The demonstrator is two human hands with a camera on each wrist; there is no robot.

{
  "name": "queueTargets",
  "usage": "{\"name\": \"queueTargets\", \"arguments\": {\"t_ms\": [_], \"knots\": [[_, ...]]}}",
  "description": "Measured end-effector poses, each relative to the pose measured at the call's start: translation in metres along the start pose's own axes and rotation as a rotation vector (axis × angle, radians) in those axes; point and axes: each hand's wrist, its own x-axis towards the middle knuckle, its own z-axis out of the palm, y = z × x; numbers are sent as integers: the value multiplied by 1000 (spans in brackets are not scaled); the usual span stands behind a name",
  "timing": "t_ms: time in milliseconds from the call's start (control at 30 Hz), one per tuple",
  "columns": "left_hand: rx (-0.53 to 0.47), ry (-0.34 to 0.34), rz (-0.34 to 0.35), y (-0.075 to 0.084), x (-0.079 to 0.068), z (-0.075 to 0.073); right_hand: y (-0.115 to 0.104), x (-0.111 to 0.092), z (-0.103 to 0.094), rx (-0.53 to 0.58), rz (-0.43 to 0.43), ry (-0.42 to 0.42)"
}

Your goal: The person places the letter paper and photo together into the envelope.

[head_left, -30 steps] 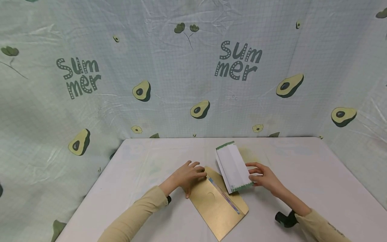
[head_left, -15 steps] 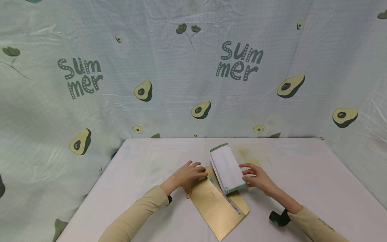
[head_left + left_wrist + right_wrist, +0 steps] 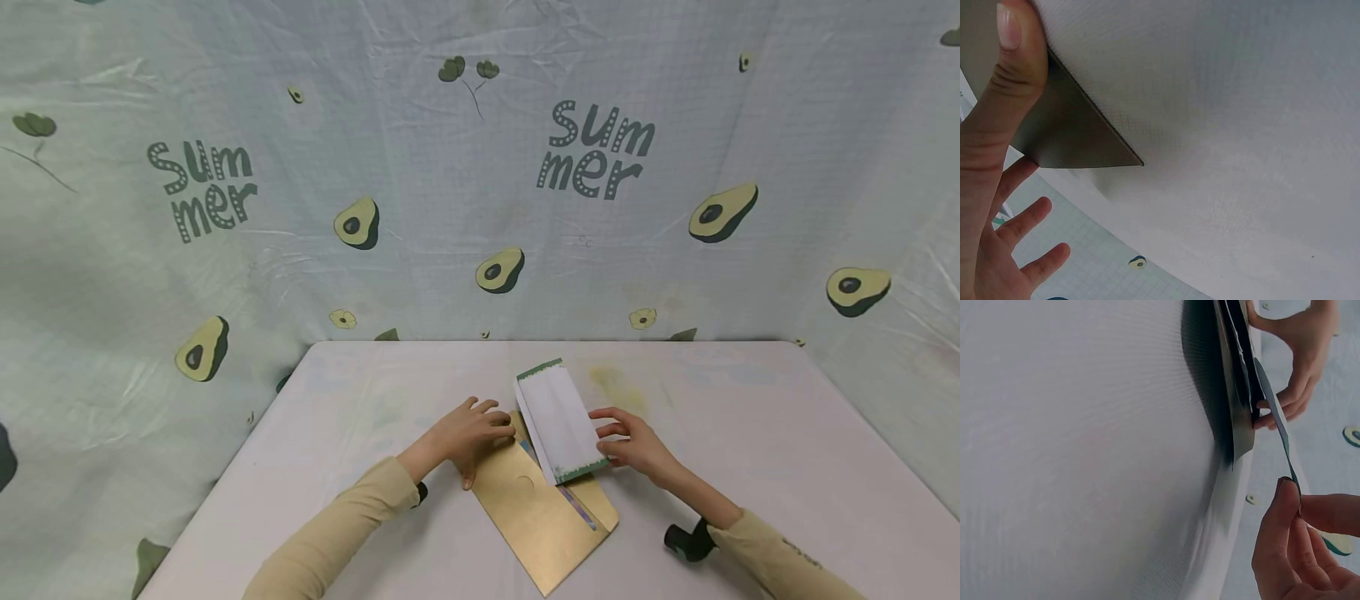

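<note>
A gold envelope (image 3: 517,517) lies slanted on the table, its flap side opened to the right and a bluish-purple strip along the mouth. My left hand (image 3: 474,435) grips its upper left part, thumb at the near edge and fingertips by the mouth; the left wrist view shows the thumb (image 3: 1019,69) along the envelope's side (image 3: 1079,131). My right hand (image 3: 636,443) pinches the lower right edge of a folded white paper (image 3: 558,417) with green borders between thumb and fingers. The paper's left edge overlaps the envelope's mouth. In the right wrist view the paper (image 3: 1279,419) slants toward the envelope's opening.
A white-covered table (image 3: 360,533) spreads all around the hands. Behind it hangs a pale curtain (image 3: 420,167) with avocado prints and lettering. A black wrist camera (image 3: 688,542) sits below the right hand.
My right hand has moved left with the folded paper, bringing it further over the envelope's mouth and strip. The left hand stays in place on the envelope.
</note>
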Motion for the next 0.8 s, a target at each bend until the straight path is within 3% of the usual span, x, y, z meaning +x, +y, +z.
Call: {"name": "queueTargets", "arguments": {"t_ms": [400,800], "knots": [[-11,-1,-5,0,0,0,1,-10,0,-50,77,-105],[-20,8,8,-2,0,1,-2,-16,-14,-95,54,-234]]}}
